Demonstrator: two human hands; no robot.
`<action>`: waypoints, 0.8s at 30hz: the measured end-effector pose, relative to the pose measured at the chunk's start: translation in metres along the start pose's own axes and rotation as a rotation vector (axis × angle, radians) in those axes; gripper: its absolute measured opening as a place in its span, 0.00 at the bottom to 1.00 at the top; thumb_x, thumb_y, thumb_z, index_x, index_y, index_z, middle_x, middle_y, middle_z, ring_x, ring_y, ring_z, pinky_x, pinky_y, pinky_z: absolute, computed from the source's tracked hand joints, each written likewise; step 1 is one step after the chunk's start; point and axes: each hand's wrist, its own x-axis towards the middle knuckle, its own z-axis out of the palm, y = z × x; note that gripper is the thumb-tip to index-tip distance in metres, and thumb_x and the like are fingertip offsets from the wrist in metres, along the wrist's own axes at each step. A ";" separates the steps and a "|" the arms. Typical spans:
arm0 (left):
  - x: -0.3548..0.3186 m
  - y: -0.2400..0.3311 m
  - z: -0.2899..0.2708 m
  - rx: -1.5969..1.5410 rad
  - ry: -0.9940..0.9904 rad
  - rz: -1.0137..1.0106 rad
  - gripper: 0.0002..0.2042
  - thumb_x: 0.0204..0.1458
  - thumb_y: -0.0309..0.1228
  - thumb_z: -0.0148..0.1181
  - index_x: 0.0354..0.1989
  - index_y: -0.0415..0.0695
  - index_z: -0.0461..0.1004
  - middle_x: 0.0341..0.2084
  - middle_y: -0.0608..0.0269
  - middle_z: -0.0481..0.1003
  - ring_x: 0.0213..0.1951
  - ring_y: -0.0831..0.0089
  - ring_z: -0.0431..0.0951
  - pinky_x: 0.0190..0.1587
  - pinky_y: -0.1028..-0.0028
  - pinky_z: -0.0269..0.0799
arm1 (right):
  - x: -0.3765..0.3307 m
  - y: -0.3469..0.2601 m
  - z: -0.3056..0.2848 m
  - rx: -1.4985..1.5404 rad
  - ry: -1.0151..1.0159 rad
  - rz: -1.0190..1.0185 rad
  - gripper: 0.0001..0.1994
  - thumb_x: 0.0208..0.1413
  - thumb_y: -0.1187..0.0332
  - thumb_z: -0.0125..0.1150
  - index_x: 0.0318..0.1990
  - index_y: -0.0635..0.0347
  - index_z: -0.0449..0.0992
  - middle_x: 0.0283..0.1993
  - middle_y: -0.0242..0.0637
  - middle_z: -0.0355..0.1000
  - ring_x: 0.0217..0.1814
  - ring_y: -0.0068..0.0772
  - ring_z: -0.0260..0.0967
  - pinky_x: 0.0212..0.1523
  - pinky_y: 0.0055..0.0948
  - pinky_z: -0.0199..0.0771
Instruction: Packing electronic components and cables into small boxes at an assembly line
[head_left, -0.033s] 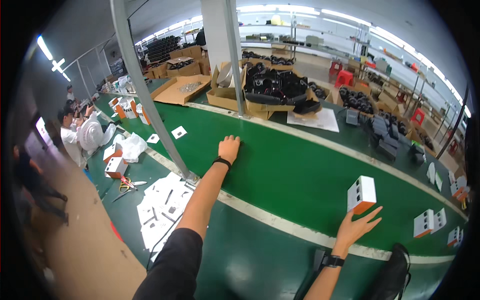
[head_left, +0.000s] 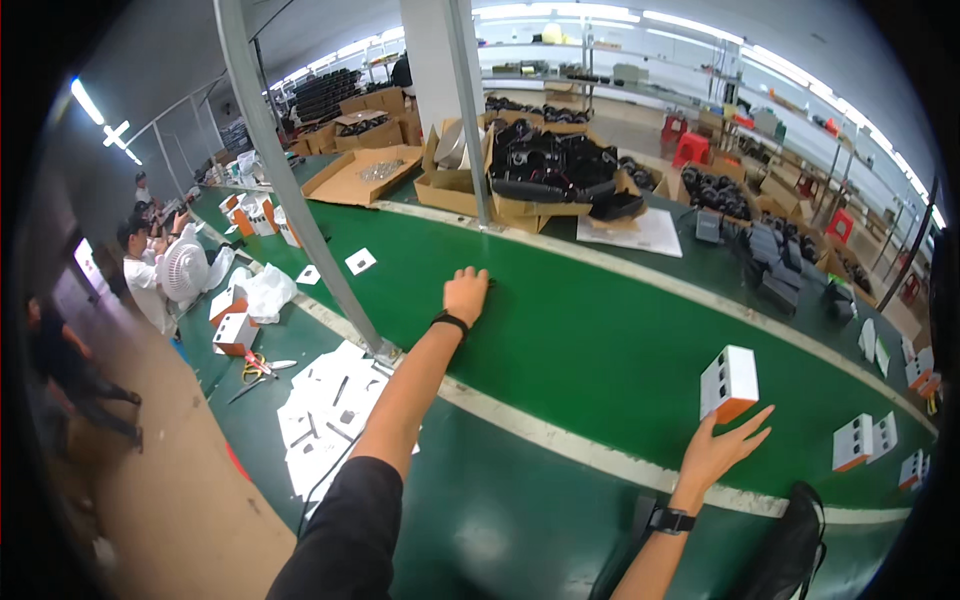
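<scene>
Stretched out over the green conveyor belt (head_left: 590, 360), my left hand (head_left: 466, 296) has its fingers curled down near the surface. A small dark bit shows at its fingertips, too small to name, and the hand hides the rest. At the right, my right hand (head_left: 715, 455) is open, fingers spread and palm up. Its thumb and fingertips are at the lower edge of a white and orange box (head_left: 735, 380) that stands upright. Whether they touch it I cannot tell. Two flat white cards (head_left: 360, 261) lie on the belt to the left of my left hand.
More boxes (head_left: 853, 443) stand at the right and at the far left. White printed sheets (head_left: 325, 420) and scissors (head_left: 258, 368) lie on the near table. A metal post (head_left: 300, 190) rises beside the belt. Cartons of black parts (head_left: 550, 165) line the far side. People work beside a fan (head_left: 185, 268).
</scene>
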 end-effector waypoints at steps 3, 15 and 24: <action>-0.035 0.097 -0.041 -0.304 -0.132 0.308 0.09 0.57 0.31 0.69 0.45 0.46 0.80 0.43 0.50 0.82 0.49 0.48 0.83 0.47 0.52 0.82 | 0.020 -0.025 -0.030 0.103 0.026 -0.003 0.44 0.65 0.70 0.65 0.86 0.56 0.48 0.83 0.68 0.49 0.86 0.68 0.48 0.82 0.57 0.51; -0.248 0.301 -0.198 -0.724 -0.324 0.693 0.22 0.56 0.39 0.71 0.56 0.44 0.78 0.55 0.47 0.78 0.59 0.47 0.78 0.52 0.50 0.81 | -0.012 -0.148 -0.132 0.772 -0.034 -0.216 0.25 0.70 0.79 0.59 0.74 0.65 0.71 0.75 0.45 0.69 0.74 0.41 0.70 0.72 0.44 0.71; -0.193 0.101 -0.166 -0.415 -0.455 0.031 0.50 0.47 0.63 0.77 0.75 0.45 0.68 0.71 0.31 0.63 0.75 0.33 0.59 0.72 0.37 0.63 | -0.042 -0.157 -0.279 0.955 0.143 -0.196 0.21 0.77 0.71 0.45 0.69 0.73 0.73 0.71 0.50 0.74 0.70 0.42 0.71 0.64 0.40 0.74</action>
